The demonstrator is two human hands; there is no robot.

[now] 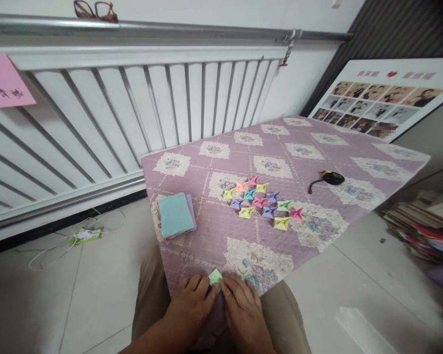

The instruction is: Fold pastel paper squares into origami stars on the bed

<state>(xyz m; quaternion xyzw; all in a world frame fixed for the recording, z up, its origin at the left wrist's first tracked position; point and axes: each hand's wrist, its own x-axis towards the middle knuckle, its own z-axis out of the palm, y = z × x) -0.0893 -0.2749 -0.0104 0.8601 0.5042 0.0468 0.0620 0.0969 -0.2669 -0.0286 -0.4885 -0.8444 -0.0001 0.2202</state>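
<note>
A small light-green piece of folded paper (pixel 215 276) lies at the near edge of the table, with a pointed corner facing away from me. My left hand (pixel 194 297) grips its left side, fingers curled and pressed together. From the other side my right hand (pixel 241 300) pinches the paper's right edge, and the thumbs nearly meet. The lower part of the paper is hidden by my fingers. Beyond my hands, several folded paper figures (pixel 259 202) in pink, yellow, blue, purple, green and orange stand in slanted rows. Left of them sits a stack of coloured paper squares (pixel 176 215), light blue on top.
The table wears a purple flowered cloth (pixel 206 236). A black-and-yellow tape measure (pixel 332 177) lies toward the right. Behind the table runs a white radiator (pixel 192 98) below a pipe holding glasses (pixel 96 11). A power strip (pixel 87 236) rests on the floor at left.
</note>
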